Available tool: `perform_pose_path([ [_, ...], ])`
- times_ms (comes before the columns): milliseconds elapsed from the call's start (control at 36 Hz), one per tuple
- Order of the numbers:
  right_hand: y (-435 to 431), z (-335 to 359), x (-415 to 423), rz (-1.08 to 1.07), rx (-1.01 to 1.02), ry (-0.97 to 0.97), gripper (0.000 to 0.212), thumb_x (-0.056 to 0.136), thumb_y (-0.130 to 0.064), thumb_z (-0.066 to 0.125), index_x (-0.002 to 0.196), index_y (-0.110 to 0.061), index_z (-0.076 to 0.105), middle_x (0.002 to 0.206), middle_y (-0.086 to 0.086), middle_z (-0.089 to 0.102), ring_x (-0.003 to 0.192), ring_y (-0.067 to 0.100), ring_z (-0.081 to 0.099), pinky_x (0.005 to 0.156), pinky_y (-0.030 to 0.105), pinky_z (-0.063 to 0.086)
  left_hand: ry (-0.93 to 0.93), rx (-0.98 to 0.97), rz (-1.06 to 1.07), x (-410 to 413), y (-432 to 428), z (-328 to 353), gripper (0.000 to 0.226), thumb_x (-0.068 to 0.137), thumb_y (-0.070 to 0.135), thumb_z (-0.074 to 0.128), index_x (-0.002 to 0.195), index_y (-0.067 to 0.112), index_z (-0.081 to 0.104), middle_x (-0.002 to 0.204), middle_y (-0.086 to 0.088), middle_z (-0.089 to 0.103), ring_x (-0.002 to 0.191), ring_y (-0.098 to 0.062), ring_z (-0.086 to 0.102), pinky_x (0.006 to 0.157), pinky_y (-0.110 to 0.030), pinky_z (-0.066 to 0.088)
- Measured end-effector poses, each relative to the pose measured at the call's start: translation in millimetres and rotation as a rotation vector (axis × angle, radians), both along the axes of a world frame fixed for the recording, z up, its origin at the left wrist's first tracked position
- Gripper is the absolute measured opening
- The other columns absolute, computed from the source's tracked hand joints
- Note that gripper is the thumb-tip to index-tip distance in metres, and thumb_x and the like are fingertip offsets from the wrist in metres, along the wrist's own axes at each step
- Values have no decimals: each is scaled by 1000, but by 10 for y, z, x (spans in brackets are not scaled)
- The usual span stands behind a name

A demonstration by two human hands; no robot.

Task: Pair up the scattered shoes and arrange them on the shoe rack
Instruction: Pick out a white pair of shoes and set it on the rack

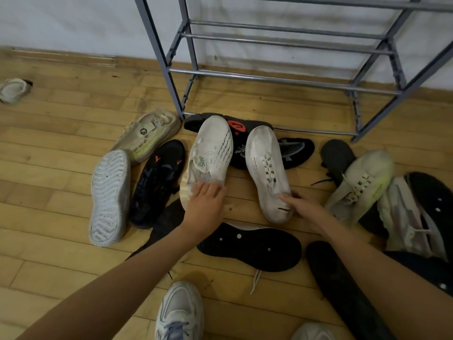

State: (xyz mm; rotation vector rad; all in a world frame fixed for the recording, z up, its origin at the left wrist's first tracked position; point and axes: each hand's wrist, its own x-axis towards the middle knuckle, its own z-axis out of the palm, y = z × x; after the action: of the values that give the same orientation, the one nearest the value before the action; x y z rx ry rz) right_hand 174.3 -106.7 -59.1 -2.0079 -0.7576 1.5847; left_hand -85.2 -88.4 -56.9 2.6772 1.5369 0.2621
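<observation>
Two white sneakers lie toe-away on the wooden floor before the grey metal shoe rack [282,79]. My left hand [206,204] rests on the heel opening of the left white sneaker [213,148], fingers laid over its collar. My right hand [304,207] touches the heel side of the right white sneaker [264,163], fingers reaching to its collar. The rack's rails that show hold no shoes.
Scattered around: a beige sneaker [149,133], an upturned white sole [110,195], a black sneaker [157,180], black soles [250,246], a black sandal [245,128], a grey-green sneaker [360,185], a pale pink-white shoe [407,217]. A lone shoe [13,89] lies far left.
</observation>
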Motion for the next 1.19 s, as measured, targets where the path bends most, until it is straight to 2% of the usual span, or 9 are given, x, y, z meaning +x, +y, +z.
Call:
perform_pose_path([
  [111, 43, 30, 4, 2, -33, 9, 53, 81, -25, 72, 128, -7, 55, 121, 7, 63, 105, 21, 59, 81, 29, 46, 142, -111, 61, 113, 8, 60, 31, 58, 10, 74, 89, 11, 70, 87, -6, 62, 79, -26, 64, 84, -41, 54],
  [250, 5, 59, -81, -47, 8, 67, 41, 87, -14, 65, 127, -8, 55, 119, 10, 62, 101, 21, 58, 80, 30, 47, 139, -205, 74, 192, 31, 124, 29, 77, 5, 58, 104, 4, 65, 103, -15, 59, 95, -33, 59, 94, -43, 45],
  [389, -25, 99, -119, -103, 78, 83, 39, 87, -16, 65, 125, -12, 56, 118, 7, 63, 95, 17, 60, 79, 30, 48, 109, -82, 124, 129, 36, 48, 36, 67, 5, 74, 101, 11, 64, 107, -11, 59, 102, -32, 60, 97, -45, 45],
  [528, -15, 195, -124, -97, 131, 111, 41, 88, -16, 64, 128, -10, 53, 119, 9, 62, 92, 17, 60, 72, 26, 50, -151, -144, 505, 35, 91, 105, 75, 74, 37, 71, 135, 6, 42, 138, -26, 37, 123, -48, 43, 98, -56, 41],
  [667, 8, 258, -181, -88, 155, 92, 35, 88, -15, 64, 122, -11, 57, 118, 10, 63, 92, 17, 61, 70, 24, 50, -558, -699, 803, -130, 331, 300, 40, 88, 21, 58, 117, -3, 46, 101, -14, 54, 99, -33, 56, 69, -33, 43],
  [806, -4, 321, -219, -85, 149, 95, 36, 89, -15, 62, 124, -10, 56, 109, 5, 61, 82, 8, 58, 64, 23, 46, -586, -859, 789, -154, 422, 377, 28, 78, 12, 65, 103, 1, 60, 98, -11, 61, 92, -26, 59, 75, -35, 50],
  [944, -55, 420, -146, -107, 162, 78, 32, 90, -15, 62, 121, -12, 57, 109, 5, 62, 93, 18, 59, 77, 31, 48, -609, -764, 648, 131, 265, 405, 15, 84, 16, 60, 90, 2, 61, 77, -6, 59, 82, -26, 58, 61, -28, 41],
  [1056, -123, 495, 45, -165, 219, 38, 25, 89, -15, 63, 114, -15, 60, 103, 3, 64, 89, 17, 61, 70, 29, 50, -667, -706, 595, 414, 241, 386, 19, 86, 16, 61, 96, -1, 61, 86, -7, 60, 82, -21, 56, 68, -28, 41],
  [1194, -188, 464, 356, -178, 224, -52, 33, 68, -38, 73, 100, -29, 69, 109, 5, 68, 101, 27, 65, 93, 51, 51, -556, -718, 555, 701, 292, 226, 11, 85, 7, 56, 88, -4, 59, 88, -18, 65, 88, -34, 63, 65, -32, 44],
])
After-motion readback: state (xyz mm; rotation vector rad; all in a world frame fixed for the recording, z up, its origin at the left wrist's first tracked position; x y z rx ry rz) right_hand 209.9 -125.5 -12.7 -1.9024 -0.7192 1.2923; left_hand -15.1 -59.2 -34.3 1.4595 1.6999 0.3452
